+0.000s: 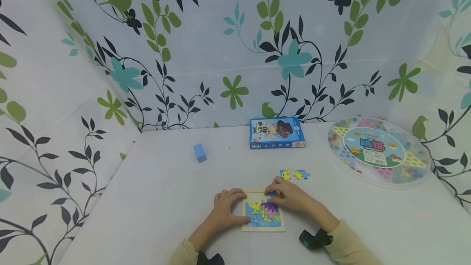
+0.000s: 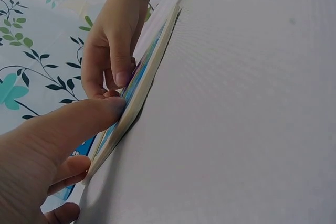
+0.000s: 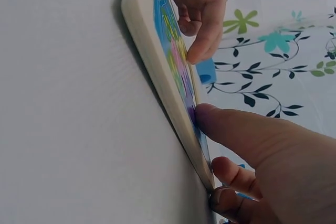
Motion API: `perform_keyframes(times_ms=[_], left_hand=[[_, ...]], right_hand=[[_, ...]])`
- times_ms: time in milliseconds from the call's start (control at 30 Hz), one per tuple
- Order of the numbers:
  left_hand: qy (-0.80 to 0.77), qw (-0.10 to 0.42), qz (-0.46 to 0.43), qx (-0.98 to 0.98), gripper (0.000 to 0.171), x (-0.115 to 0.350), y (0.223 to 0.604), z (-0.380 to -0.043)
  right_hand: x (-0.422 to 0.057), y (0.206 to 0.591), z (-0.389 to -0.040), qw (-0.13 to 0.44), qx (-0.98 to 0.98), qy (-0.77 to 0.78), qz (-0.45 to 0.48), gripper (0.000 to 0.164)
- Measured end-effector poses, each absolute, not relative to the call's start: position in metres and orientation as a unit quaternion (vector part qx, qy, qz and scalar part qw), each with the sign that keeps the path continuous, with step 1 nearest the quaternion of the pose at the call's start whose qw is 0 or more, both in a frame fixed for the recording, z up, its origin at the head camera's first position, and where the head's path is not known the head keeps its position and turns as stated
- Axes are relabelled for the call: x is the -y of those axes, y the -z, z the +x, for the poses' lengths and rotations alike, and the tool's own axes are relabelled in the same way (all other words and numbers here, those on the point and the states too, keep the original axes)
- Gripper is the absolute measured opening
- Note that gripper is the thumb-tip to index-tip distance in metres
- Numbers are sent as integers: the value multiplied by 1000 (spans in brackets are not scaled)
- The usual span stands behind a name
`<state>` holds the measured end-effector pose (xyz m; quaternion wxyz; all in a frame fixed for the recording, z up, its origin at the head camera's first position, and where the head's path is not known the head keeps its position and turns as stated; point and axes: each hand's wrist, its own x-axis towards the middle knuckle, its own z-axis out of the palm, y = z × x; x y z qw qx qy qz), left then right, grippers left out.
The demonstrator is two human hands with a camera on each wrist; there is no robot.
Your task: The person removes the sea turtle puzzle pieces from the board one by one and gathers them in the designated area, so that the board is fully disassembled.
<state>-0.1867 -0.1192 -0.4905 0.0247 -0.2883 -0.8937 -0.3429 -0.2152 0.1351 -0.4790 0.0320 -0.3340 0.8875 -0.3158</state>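
A jigsaw puzzle (image 1: 262,217) of blue, yellow, green and purple pieces lies in a pale wooden puzzle tray (image 1: 263,229). At its left side, my left hand (image 1: 224,209) holds the tray, thumb over the lower left pieces and fingers by the upper left corner. My right hand (image 1: 288,194) pinches a blue puzzle piece (image 1: 271,194) at the tray's upper right corner; the fingers hide much of that piece. In the right wrist view the right thumb (image 3: 210,119) bears on the puzzle near the tray's edge. Just beyond the right hand lie loose puzzle pieces (image 1: 285,174).
Farther back on the white table (image 1: 147,207) stands a blue picture box (image 1: 277,133). A small blue block (image 1: 200,153) sits to its left. On the right lies a round board game (image 1: 379,150) in clear packaging. Leaf-patterned cloth (image 1: 206,52) hangs behind and at the sides.
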Motion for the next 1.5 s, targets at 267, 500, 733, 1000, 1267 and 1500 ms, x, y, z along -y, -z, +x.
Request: perform_keyframes(times_ms=[267,500,733,1000,1267,1500], left_hand=[[344,31,-293,892,56,119,491,-187],[339,33,-290,894,56,120,494,-188],[341,31,-286,895,55,119,492,-188],[344,49,-295,890,55,120,494,-188],[354,46,-294,887,55,120,494,-186],[349,45,-295,888,55,120,494,-186]], right_hand=[[-135,475,-216,33,-891,294,-345,20],[-134,479,-221,51,-896,294,-329,20],[-132,479,-221,51,-902,278,-325,30],[-131,476,-219,56,-905,279,-316,32],[-129,472,-217,51,-904,289,-311,36],[-128,471,-216,54,-901,299,-309,35]])
